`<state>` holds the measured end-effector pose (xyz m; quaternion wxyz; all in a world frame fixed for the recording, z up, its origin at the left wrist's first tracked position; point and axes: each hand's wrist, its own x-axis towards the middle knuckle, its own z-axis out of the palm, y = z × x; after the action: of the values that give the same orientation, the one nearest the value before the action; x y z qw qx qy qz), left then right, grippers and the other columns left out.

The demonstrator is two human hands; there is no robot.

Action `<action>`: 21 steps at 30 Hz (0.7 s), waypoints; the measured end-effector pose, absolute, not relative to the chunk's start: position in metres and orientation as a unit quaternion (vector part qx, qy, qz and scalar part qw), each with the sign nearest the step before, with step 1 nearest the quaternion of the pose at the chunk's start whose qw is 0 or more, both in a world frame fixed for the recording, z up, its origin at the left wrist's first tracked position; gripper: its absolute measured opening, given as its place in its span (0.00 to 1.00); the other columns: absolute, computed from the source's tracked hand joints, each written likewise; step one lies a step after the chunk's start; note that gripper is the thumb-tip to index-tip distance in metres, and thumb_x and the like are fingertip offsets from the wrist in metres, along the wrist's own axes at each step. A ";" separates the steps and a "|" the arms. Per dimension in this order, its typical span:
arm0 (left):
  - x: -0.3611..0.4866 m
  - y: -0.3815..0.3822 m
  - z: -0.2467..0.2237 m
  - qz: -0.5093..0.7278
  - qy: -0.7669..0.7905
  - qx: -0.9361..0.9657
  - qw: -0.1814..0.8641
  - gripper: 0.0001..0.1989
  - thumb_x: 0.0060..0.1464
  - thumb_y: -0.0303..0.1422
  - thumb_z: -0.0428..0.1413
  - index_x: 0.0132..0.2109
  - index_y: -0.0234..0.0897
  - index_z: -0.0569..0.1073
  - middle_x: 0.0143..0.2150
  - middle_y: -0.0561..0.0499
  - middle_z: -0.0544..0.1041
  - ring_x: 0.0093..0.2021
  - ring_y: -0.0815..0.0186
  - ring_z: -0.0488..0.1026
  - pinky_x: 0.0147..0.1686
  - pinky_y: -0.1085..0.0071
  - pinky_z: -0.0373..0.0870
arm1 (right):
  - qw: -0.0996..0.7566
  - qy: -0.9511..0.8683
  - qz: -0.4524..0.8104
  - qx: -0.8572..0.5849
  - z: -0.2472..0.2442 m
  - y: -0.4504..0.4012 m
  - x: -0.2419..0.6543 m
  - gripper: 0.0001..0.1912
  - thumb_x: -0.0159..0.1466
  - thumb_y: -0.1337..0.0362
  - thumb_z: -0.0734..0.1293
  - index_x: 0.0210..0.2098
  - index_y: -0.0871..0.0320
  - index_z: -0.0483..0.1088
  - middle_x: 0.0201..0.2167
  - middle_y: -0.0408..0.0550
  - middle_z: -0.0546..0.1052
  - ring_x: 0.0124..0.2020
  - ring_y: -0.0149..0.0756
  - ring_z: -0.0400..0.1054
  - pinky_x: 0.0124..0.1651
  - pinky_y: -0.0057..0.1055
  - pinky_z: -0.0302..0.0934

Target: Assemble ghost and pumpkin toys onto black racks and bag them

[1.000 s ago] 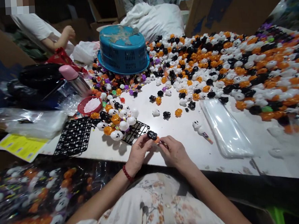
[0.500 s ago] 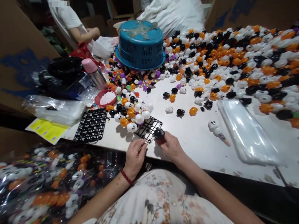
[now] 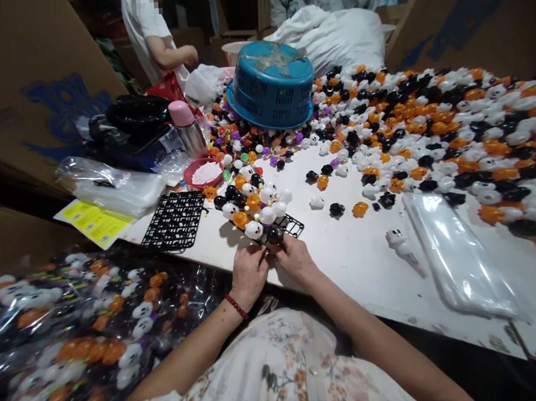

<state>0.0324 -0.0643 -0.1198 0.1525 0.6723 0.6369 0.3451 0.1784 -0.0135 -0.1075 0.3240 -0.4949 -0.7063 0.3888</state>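
Note:
At the table's near edge, my right hand [image 3: 295, 258] pinches a small shiny black toy head [image 3: 275, 234]. My left hand [image 3: 249, 275], wearing a red bead bracelet [image 3: 236, 306], is closed beside it, fingertips at the near edge of a black plastic grid [image 3: 293, 225]; what those fingers hold is hidden. White, orange and black Halloween toy heads [image 3: 253, 230] stand clustered on the grid and cover most of it. The two hands almost touch in front of this cluster.
A second black grid [image 3: 173, 221] lies left, near a red dish of white pieces [image 3: 205, 173]. Behind are an upturned blue basket [image 3: 273, 85], a flask [image 3: 187, 128] and a large toy-head heap [image 3: 426, 112]. Clear plastic bags [image 3: 457, 255] lie right. A person [image 3: 153, 41] stands at the back.
My right hand has brought the black toy head slightly left and closer to my left hand, against the cluster's near side. The whole view has shifted a little to the left.

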 end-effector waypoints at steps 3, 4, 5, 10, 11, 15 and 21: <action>0.033 -0.062 -0.115 0.320 0.638 0.684 0.151 0.09 0.56 0.31 0.55 0.43 0.41 0.78 0.39 0.44 0.78 0.44 0.53 0.72 0.44 0.58 0.62 | 0.326 -0.707 0.392 -0.491 -0.107 -0.011 0.179 0.08 0.65 0.59 0.63 0.37 0.56 0.71 0.32 0.47 0.79 0.32 0.38 0.70 0.35 0.30 0.60; 0.033 -0.061 -0.114 0.312 0.640 0.686 0.149 0.09 0.55 0.30 0.55 0.42 0.41 0.78 0.38 0.45 0.78 0.44 0.53 0.72 0.44 0.58 0.62 | 0.325 -0.709 0.390 -0.490 -0.107 -0.010 0.180 0.08 0.65 0.59 0.63 0.38 0.56 0.71 0.33 0.47 0.79 0.33 0.38 0.70 0.35 0.30 0.60; 0.034 -0.061 -0.112 0.305 0.641 0.688 0.148 0.09 0.54 0.29 0.56 0.42 0.41 0.78 0.38 0.45 0.78 0.44 0.53 0.72 0.44 0.58 0.62 | 0.323 -0.714 0.383 -0.490 -0.107 -0.010 0.180 0.08 0.65 0.59 0.63 0.38 0.55 0.72 0.34 0.47 0.79 0.33 0.38 0.71 0.36 0.30 0.60; 0.033 -0.056 -0.109 0.292 0.640 0.692 0.159 0.08 0.54 0.28 0.54 0.40 0.40 0.77 0.39 0.45 0.79 0.44 0.53 0.74 0.44 0.58 0.63 | 0.305 -0.744 0.345 -0.483 -0.104 -0.012 0.181 0.08 0.66 0.58 0.63 0.38 0.54 0.71 0.33 0.46 0.77 0.34 0.37 0.69 0.36 0.29 0.58; 0.032 -0.056 -0.110 0.294 0.639 0.692 0.161 0.08 0.55 0.28 0.54 0.40 0.40 0.77 0.39 0.45 0.79 0.44 0.53 0.74 0.44 0.58 0.63 | 0.301 -0.751 0.336 -0.483 -0.103 -0.013 0.182 0.07 0.66 0.59 0.63 0.37 0.55 0.70 0.33 0.46 0.77 0.34 0.37 0.69 0.36 0.29 0.58; 0.030 -0.062 -0.113 0.367 0.625 0.669 0.166 0.10 0.57 0.28 0.53 0.43 0.40 0.77 0.40 0.46 0.79 0.43 0.56 0.74 0.45 0.60 0.66 | 0.295 -0.777 0.292 -0.474 -0.103 -0.017 0.182 0.04 0.65 0.65 0.62 0.35 0.56 0.68 0.32 0.47 0.74 0.34 0.37 0.67 0.37 0.29 0.57; 0.028 -0.085 -0.103 0.486 0.609 0.624 0.049 0.24 0.55 0.36 0.61 0.57 0.35 0.70 0.35 0.50 0.74 0.34 0.66 0.71 0.38 0.70 0.69 | 0.269 -0.797 0.281 -0.461 -0.101 -0.017 0.182 0.04 0.61 0.71 0.63 0.36 0.57 0.68 0.34 0.46 0.73 0.36 0.36 0.65 0.40 0.28 0.57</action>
<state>0.0283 -0.0845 -0.1031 0.0490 0.6243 0.6093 0.4864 0.1819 -0.0165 -0.1006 0.2693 -0.4610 -0.7974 0.2812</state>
